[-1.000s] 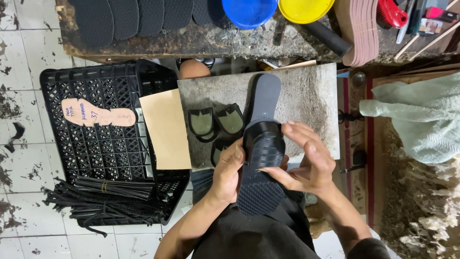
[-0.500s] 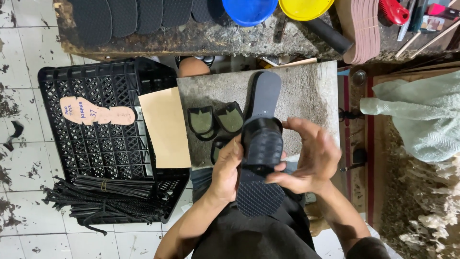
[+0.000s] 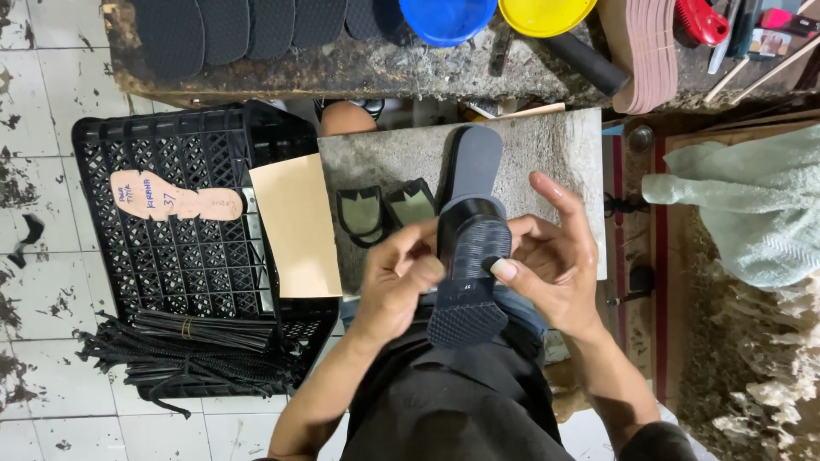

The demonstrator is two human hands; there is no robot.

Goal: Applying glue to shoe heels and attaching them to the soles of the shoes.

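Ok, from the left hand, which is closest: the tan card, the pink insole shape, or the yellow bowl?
From the left hand, in the head view:
1. Tan card, just beside it, on the crate's edge.
2. Pink insole shape, farther out, on the black crate.
3. Yellow bowl, farthest, on the top bench.

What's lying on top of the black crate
A pale insole-shaped cutout lies flat on the crate, and a tan card overlaps its right edge. The crate's inside cannot be seen from above.

A dark, textured shoe sole (image 3: 471, 248) lies lengthwise, toe away, over the stone slab (image 3: 555, 162).
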